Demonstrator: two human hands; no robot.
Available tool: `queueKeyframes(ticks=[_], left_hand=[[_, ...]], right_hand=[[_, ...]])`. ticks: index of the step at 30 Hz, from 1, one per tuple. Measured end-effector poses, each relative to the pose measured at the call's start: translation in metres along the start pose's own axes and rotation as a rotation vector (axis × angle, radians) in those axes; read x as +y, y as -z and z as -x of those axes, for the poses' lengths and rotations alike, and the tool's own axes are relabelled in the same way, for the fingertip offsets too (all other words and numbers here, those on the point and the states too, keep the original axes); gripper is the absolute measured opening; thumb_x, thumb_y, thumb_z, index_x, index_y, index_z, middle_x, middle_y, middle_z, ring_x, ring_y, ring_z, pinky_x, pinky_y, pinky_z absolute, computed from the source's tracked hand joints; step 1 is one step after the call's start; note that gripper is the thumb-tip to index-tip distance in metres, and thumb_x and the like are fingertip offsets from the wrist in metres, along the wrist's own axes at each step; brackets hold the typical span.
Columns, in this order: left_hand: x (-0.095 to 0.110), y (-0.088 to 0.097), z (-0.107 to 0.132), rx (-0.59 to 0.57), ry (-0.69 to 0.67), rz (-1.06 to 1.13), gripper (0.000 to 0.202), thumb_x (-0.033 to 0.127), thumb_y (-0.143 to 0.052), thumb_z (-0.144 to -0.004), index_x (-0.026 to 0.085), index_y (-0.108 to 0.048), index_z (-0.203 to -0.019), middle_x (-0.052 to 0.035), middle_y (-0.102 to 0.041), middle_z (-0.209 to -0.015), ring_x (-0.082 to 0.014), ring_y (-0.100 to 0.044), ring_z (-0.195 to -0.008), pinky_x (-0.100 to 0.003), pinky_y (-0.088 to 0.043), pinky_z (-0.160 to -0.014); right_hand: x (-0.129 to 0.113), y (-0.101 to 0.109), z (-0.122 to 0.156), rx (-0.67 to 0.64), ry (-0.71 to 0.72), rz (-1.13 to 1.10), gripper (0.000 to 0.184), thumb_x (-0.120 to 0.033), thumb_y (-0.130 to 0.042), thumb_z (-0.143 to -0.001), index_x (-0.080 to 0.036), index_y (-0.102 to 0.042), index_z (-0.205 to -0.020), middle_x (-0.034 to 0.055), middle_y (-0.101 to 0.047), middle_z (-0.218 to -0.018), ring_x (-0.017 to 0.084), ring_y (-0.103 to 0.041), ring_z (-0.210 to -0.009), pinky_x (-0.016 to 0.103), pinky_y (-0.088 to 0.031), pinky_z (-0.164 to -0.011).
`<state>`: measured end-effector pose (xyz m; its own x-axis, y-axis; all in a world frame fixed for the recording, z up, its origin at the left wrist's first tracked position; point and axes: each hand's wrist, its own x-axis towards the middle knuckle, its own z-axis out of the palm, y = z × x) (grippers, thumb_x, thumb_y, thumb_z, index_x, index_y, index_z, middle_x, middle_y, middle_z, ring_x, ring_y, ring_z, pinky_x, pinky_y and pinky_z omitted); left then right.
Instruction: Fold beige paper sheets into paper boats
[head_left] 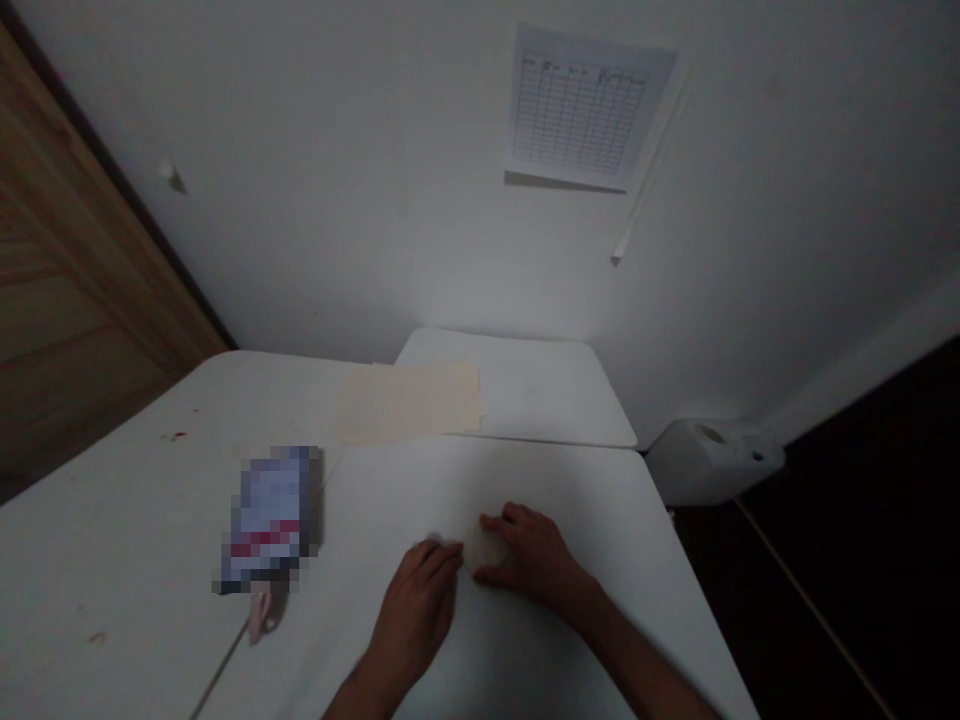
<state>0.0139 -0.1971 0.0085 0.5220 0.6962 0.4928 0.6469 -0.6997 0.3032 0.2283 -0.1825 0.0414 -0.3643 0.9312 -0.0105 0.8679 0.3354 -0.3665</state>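
Note:
Both my hands rest on a white table (pixel 135 560) in dim light. My right hand (pixel 534 556) has its fingers curled round a small pale, cream-coloured piece (pixel 484 545) that lies on the table, thumb below it and fingers above. My left hand (pixel 417 608) lies just left of it, fingers together and pointing at the piece, fingertips touching or almost touching its left edge. What the piece is I cannot make out.
A cream sheet (pixel 411 402) lies further back on the table. A blurred-out packet (pixel 271 518) lies to the left with a pinkish thing (pixel 260 615) under its near end. A second white tabletop (pixel 525 385) abuts behind. A white container (pixel 712 455) stands on the floor at right.

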Motion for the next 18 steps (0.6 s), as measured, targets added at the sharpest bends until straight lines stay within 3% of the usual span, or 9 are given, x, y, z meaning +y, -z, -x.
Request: queueKeyframes(ticks=[10,14,18], left_hand=[[0.002,0.003,-0.011,-0.057,0.056,0.128,0.03,0.012,-0.046,-0.089,0.02,-0.063,-0.112,-0.0087,-0.066,-0.101,-0.0237,-0.06,-0.095,-0.041,-0.053,-0.086],[-0.001,-0.004,-0.024,-0.105,0.076,0.107,0.025,0.017,-0.043,-0.093,0.019,-0.065,-0.104,-0.0079,-0.062,-0.087,-0.0217,-0.059,-0.083,-0.035,-0.054,-0.074],[-0.003,-0.013,-0.036,-0.122,0.068,0.099,0.025,0.019,-0.041,-0.095,0.018,-0.064,-0.106,-0.0073,-0.06,-0.088,-0.0199,-0.059,-0.083,-0.033,-0.053,-0.076]], right_hand=[[-0.003,-0.004,0.006,0.056,-0.039,-0.026,0.087,-0.067,-0.078,-0.056,-0.03,-0.053,-0.131,0.0064,-0.058,-0.112,0.027,-0.054,-0.103,0.038,-0.041,-0.094],[-0.004,-0.011,0.012,0.119,-0.096,-0.043,0.079,-0.067,-0.076,-0.059,-0.03,-0.057,-0.126,0.0065,-0.058,-0.111,0.027,-0.053,-0.104,0.038,-0.041,-0.094],[-0.007,-0.014,0.019,0.157,-0.11,-0.031,0.069,-0.064,-0.074,-0.065,-0.031,-0.059,-0.124,0.006,-0.058,-0.109,0.026,-0.052,-0.102,0.038,-0.042,-0.092]])
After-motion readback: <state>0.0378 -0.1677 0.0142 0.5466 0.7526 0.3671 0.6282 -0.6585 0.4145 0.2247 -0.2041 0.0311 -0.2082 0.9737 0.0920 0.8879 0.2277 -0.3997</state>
